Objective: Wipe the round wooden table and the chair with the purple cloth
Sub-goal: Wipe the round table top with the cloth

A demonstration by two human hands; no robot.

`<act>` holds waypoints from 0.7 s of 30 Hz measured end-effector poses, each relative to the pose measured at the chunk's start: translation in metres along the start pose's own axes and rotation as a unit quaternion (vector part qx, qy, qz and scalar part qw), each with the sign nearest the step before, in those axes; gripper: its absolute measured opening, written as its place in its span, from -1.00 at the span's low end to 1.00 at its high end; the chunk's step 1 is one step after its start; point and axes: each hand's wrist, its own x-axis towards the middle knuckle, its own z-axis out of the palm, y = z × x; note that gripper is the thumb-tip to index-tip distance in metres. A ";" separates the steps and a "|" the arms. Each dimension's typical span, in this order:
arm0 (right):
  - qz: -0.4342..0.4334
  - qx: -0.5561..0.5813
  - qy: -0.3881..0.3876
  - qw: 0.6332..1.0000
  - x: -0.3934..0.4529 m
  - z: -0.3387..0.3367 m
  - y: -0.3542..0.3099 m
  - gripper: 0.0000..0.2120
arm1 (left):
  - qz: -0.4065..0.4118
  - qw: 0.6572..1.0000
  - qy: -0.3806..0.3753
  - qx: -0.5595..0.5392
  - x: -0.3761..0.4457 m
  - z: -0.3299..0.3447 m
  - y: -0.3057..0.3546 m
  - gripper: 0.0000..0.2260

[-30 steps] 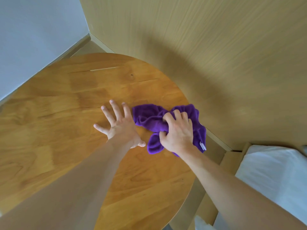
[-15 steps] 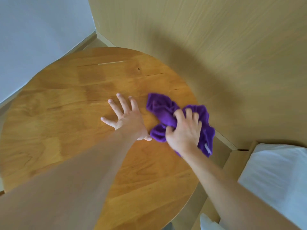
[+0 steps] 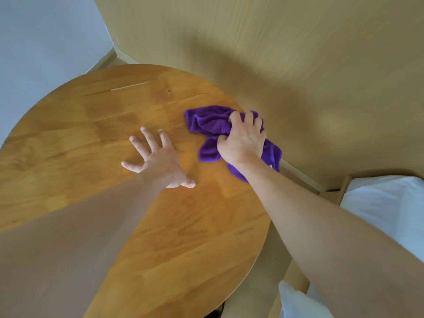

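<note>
My right hand [image 3: 243,141] has its grip bunched round the purple cloth [image 3: 206,125] at the bench's [image 3: 91,125] far right rim; unwiped wood lies leftward (left hand [image 3: 158,159] flat, fingers spread).

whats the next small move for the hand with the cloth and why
Probably sweep the purple cloth back toward the middle of the table. The right hand grips it bunched at the right edge, part of it hanging over the rim, while the left hand rests flat beside it; most of the bare top lies to the left.
</note>
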 end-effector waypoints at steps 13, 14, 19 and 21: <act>-0.187 -0.033 -0.002 0.982 -0.098 0.003 0.053 -0.58 | 0.039 0.996 0.074 -0.008 -0.006 0.012 -0.009 0.40; -0.153 -0.032 0.005 0.988 -0.078 0.002 0.048 -0.60 | 0.042 0.996 0.078 -0.012 -0.006 0.013 -0.010 0.38; -0.006 -0.016 0.020 1.000 -0.041 0.007 0.019 -0.58 | 0.124 0.973 0.193 0.014 -0.022 0.048 -0.044 -0.02; 0.004 -0.023 0.030 0.999 -0.068 0.011 0.015 -0.59 | 0.156 0.957 0.240 0.036 -0.035 0.076 -0.065 -0.22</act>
